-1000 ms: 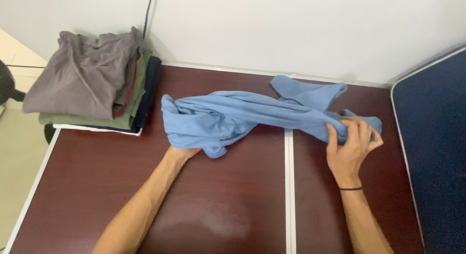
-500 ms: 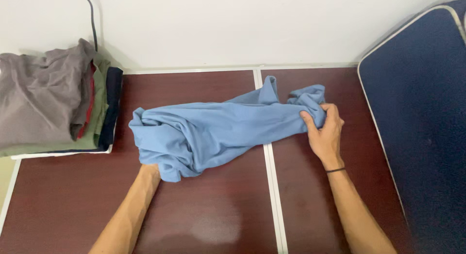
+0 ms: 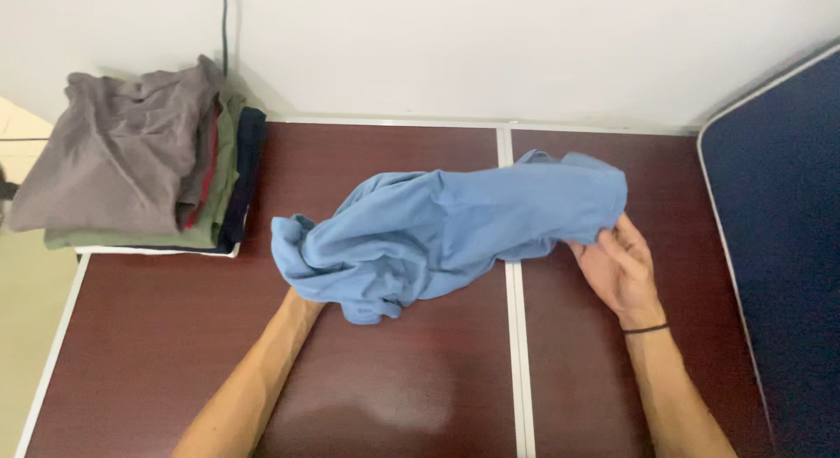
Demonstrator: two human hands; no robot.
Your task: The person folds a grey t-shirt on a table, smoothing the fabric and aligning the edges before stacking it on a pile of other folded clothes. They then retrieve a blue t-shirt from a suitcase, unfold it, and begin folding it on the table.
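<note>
Blue shirt [image 3: 446, 235] is bunched up mid-worktop [image 3: 394, 379], stretched left to right across the pale seam [image 3: 516, 362] that splits the dark red top. Bulk of it sits left of the seam, nearer the far edge than the near one.

Right hand [image 3: 617, 265]: at the shirt's right end, just right of the seam. Fingers curled up into the lower edge of the cloth, thumb side against it, so it is gripping that end. Thin black band [image 3: 646, 329] on the wrist.

Left hand [image 3: 302, 293]: almost fully hidden under the crumpled left end of the shirt, only the wrist and forearm show. It is in contact with the cloth, but whether it is clenched on it or just tucked under, can't tell.

Shirt's left end droops in folds over that wrist; the right end is held flatter and wider.

Far-left corner of the worktop: stack of folded clothes [image 3: 131, 160], grey piece on top, green, red and dark navy layers below, overhanging the left edge a bit. Well apart from the shirt. Dark cable [image 3: 224, 20] runs up the white wall [image 3: 481, 47] behind the stack.

Right edge: dark blue padded panel [image 3: 779, 230] with a pale border, near the right hand, not touching it.
</note>
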